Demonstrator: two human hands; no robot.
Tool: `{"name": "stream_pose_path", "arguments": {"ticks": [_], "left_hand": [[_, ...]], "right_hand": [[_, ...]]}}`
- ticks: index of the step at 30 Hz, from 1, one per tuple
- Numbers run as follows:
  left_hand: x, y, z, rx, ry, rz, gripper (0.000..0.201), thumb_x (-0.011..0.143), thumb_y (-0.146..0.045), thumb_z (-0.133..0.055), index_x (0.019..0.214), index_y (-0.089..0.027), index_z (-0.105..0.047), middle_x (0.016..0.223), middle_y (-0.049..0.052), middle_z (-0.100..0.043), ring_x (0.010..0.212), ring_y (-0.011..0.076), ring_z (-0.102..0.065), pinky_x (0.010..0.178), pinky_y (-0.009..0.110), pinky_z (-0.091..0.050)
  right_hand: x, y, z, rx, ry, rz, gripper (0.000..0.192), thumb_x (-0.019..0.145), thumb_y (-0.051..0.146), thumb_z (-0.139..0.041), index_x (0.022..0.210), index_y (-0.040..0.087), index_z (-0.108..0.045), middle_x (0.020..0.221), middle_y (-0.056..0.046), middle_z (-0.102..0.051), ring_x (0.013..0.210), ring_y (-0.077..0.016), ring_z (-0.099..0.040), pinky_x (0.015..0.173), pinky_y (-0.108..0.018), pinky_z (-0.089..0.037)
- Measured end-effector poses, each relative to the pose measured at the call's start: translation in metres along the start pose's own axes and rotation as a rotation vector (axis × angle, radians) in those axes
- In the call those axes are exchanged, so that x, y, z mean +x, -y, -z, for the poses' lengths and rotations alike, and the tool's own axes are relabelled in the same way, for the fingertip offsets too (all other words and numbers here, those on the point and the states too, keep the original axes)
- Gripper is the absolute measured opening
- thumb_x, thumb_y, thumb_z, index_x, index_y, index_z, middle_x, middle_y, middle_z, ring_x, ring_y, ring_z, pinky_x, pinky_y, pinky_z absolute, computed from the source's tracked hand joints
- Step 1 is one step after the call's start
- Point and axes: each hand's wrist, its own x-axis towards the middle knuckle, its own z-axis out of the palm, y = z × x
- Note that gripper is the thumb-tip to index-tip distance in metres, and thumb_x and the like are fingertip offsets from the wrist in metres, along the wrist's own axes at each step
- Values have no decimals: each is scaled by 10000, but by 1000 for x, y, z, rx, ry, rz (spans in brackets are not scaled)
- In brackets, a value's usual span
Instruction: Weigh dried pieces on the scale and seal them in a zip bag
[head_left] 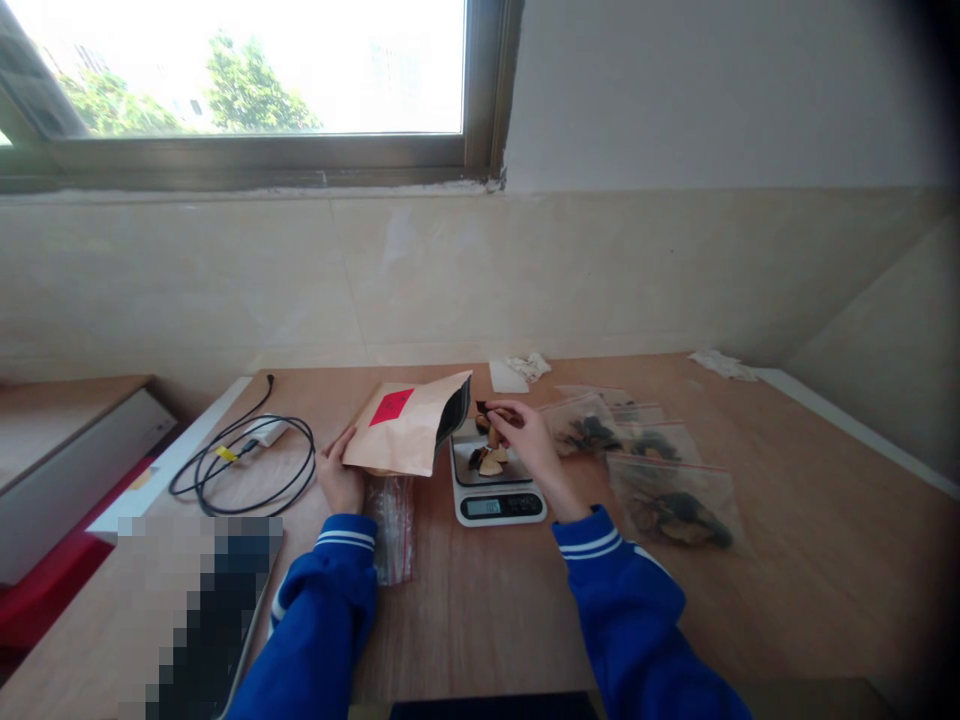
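Paper pouch [409,432] with blank red label [391,406] gripped by left hand [339,478], right hand [525,432] pinching dried pieces [491,409].

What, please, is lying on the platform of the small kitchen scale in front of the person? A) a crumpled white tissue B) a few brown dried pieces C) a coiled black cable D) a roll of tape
B: a few brown dried pieces lie on the scale, right under the right hand, while the left hand holds the kraft paper pouch beside it.
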Motion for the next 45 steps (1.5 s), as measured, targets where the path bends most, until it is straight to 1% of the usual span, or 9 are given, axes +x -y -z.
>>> {"name": "stream_pose_path", "arguments": {"ticks": [2, 4, 8, 15, 20, 24, 33, 37, 45], "left_hand": [[0, 0, 0, -15, -2, 4, 378, 745, -129, -496, 1064, -147, -696, 1052, 112, -573, 1009, 238, -565, 990, 427, -419], [0, 1, 0, -34, -2, 15, 376, 744, -135, -502, 1064, -162, -698, 1040, 101, -571, 1004, 235, -568, 989, 430, -421], [0, 3, 0, -21, 5, 7, 376, 750, -161, -514, 1080, -169, -695, 1041, 101, -559, 1007, 238, -574, 989, 422, -423], [0, 4, 0, -17, 4, 4, 388, 743, -134, -513, 1084, -177, -693, 1047, 98, -555, 1017, 235, -574, 991, 413, -425], [0, 6, -1, -10, -1, -12, 391, 741, -133, -512, 1086, -171, -691, 1051, 103, -557, 1014, 234, -573, 987, 412, -428], [0, 4, -1, -21, 2, -7, 395, 725, -123, -512, 1072, -164, -697, 1033, 101, -562, 990, 233, -573, 980, 422, -432], [1, 1, 0, -11, 5, 7, 397, 724, -123, -506, 1068, -162, -700, 1032, 106, -567, 1005, 242, -568, 977, 427, -430], [1, 3, 0, 12, 11, -2, 410, 733, -120, -487, 1087, -145, -694, 1047, 117, -565, 998, 242, -568, 975, 423, -430], [1, 5, 0, 26, 10, -21, 409, 733, -109, -486, 1083, -147, -694, 1057, 122, -585, 1004, 247, -579, 955, 416, -443]], "right_hand": [[6, -3, -8, -29, -6, 65, 270, 748, 370, -623, 899, 157, -689, 919, -103, -723, 787, -206, -664, 640, -285, -513], [10, -7, -15, -89, -14, 112, 219, 768, 334, -600, 882, 168, -685, 925, -99, -725, 832, -211, -666, 725, -315, -517], [12, -12, -25, -182, -11, 130, 171, 777, 275, -570, 873, 179, -674, 889, -89, -731, 803, -210, -671, 717, -324, -517], [6, -10, -28, -158, 9, 153, 173, 783, 259, -555, 883, 189, -677, 889, -77, -732, 820, -209, -677, 735, -318, -521], [5, -3, -19, -148, -8, 136, 215, 787, 301, -572, 920, 175, -683, 925, -90, -729, 828, -217, -671, 736, -328, -522], [3, 2, -3, -151, -65, 133, 263, 788, 362, -582, 925, 165, -689, 959, -105, -720, 855, -219, -662, 745, -324, -518], [3, -21, 40, -136, -179, 112, 314, 754, 428, -625, 890, 152, -689, 964, -130, -713, 916, -244, -651, 829, -385, -503], [-4, -30, 43, -106, -210, 75, 316, 745, 435, -629, 865, 147, -685, 921, -129, -716, 873, -243, -660, 816, -390, -510], [-18, -37, 30, -121, -214, 44, 309, 749, 430, -618, 864, 150, -676, 926, -132, -708, 857, -249, -657, 817, -408, -514]]}}
